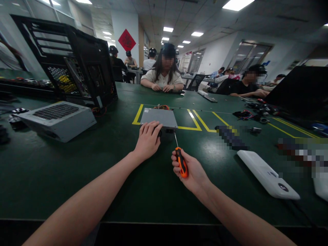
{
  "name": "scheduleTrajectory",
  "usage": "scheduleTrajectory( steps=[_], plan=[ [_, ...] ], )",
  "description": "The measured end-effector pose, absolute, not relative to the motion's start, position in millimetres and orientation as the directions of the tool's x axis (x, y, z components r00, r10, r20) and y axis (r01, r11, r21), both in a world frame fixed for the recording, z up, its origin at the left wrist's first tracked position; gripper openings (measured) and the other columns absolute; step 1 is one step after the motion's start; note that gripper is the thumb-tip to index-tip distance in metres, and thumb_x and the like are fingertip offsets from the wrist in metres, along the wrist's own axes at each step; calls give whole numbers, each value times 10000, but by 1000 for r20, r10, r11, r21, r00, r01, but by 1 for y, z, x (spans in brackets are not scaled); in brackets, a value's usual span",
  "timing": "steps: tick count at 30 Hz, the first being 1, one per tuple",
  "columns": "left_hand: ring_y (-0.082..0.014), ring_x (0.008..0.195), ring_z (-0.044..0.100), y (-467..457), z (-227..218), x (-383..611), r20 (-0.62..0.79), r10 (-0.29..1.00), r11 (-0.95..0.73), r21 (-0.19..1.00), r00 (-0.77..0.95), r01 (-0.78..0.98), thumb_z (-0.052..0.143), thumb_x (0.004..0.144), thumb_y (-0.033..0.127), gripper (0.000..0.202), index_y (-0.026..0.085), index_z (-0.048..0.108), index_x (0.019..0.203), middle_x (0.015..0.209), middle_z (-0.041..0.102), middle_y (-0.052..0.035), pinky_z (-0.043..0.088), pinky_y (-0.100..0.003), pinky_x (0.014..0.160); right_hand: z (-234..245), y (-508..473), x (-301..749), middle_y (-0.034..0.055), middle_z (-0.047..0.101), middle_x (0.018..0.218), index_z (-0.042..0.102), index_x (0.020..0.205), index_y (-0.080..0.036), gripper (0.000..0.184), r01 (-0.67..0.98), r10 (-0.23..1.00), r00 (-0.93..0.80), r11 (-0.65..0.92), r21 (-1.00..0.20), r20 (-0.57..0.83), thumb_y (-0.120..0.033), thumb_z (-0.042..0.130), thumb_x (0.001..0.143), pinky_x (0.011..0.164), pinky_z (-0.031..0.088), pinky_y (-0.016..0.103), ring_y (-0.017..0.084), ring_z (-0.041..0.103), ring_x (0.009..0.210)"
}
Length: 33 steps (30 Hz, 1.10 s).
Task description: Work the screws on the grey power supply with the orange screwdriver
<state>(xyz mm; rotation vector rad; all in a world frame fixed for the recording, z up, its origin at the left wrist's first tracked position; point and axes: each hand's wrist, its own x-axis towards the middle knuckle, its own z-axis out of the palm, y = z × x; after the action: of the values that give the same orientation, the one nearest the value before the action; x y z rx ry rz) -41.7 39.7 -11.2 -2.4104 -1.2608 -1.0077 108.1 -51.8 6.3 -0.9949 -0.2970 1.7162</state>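
Note:
A grey computer power supply (pixel 160 118) lies on the green table inside yellow tape lines, its bundled coloured wires (pixel 162 107) at the far side. My left hand (pixel 148 138) is closed over its near left edge, fingers on the top and front. Part of a dark round shape shows beside those fingers; I cannot make out what it is. In my right hand (pixel 191 167) is an orange and black screwdriver (pixel 181 162), fingers wrapped round the handle. Its thin shaft points away from me, and the tip reaches the power supply's near right corner.
A second power supply (pixel 64 119) sits at left, before a black computer case (pixel 77 65). Rightward lie a white device (pixel 266 174), a small dark part (pixel 255 130) and loose cables (pixel 249 114). Across the table sits a person (pixel 164 73); another person (pixel 249 83) is farther right.

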Motion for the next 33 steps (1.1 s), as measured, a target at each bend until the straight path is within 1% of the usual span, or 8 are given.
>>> scheduleTrajectory(
  steps=[3, 8, 12, 16, 21, 27, 30, 33],
  plan=[
    [-216, 1213, 335, 41, -12, -42, 680, 626, -597, 103, 382, 795, 443, 783, 164, 452, 181, 388, 1231, 1267, 427, -79, 190, -407, 1058, 5, -50, 108, 17, 488, 624, 557, 860, -113, 246, -636, 864, -111, -442, -633, -492, -297, 394, 859, 369, 348, 134, 53, 435, 462],
    [-215, 1211, 338, 41, -12, -42, 684, 620, -608, 110, 384, 786, 444, 780, 157, 461, 190, 385, 1236, 1269, 428, -75, 197, -410, 1055, 8, -50, 106, 17, 500, 652, 512, 754, -126, 128, -674, 872, -43, -386, -630, -488, -244, 504, 802, 331, 279, 110, 36, 413, 454],
    [-215, 1216, 333, 41, -12, -42, 683, 621, -610, 115, 384, 784, 444, 781, 157, 458, 189, 388, 1234, 1269, 428, -78, 197, -408, 1055, 9, -51, 107, 14, 494, 643, 520, 765, -117, 184, -682, 886, -89, -387, -620, -455, -258, 433, 845, 360, 326, 116, 35, 414, 457],
    [-216, 1217, 331, 41, -12, -41, 683, 621, -607, 108, 385, 787, 447, 778, 154, 462, 184, 387, 1235, 1269, 427, -77, 193, -407, 1056, 8, -51, 107, 17, 488, 620, 538, 822, -115, 244, -643, 863, -115, -442, -625, -491, -302, 388, 864, 366, 339, 126, 48, 422, 458],
    [-217, 1212, 337, 41, -12, -42, 686, 619, -607, 110, 382, 787, 452, 772, 150, 470, 187, 387, 1236, 1267, 429, -77, 194, -411, 1055, 6, -52, 107, 17, 513, 664, 504, 755, -131, 94, -674, 876, -47, -382, -632, -479, -217, 517, 791, 333, 278, 109, 33, 408, 454],
    [-216, 1219, 329, 40, -11, -42, 681, 620, -608, 101, 391, 788, 448, 778, 151, 465, 179, 384, 1237, 1277, 421, -80, 194, -409, 1057, 10, -52, 108, 19, 500, 639, 553, 833, -107, 232, -654, 864, -95, -428, -624, -494, -294, 417, 851, 397, 380, 137, 53, 448, 485],
    [-220, 1219, 330, 40, -11, -42, 682, 619, -608, 102, 390, 787, 446, 779, 155, 460, 182, 386, 1235, 1275, 424, -81, 195, -418, 1054, 10, -50, 107, 16, 491, 625, 555, 865, -111, 243, -637, 858, -114, -450, -626, -501, -303, 407, 854, 356, 328, 123, 51, 429, 467],
    [-214, 1213, 335, 41, -11, -41, 682, 621, -605, 104, 386, 789, 446, 781, 163, 454, 183, 392, 1231, 1269, 429, -74, 189, -407, 1059, 10, -50, 107, 13, 492, 638, 524, 779, -123, 140, -661, 871, -69, -405, -631, -486, -251, 480, 814, 325, 267, 108, 38, 404, 454]
  ],
)
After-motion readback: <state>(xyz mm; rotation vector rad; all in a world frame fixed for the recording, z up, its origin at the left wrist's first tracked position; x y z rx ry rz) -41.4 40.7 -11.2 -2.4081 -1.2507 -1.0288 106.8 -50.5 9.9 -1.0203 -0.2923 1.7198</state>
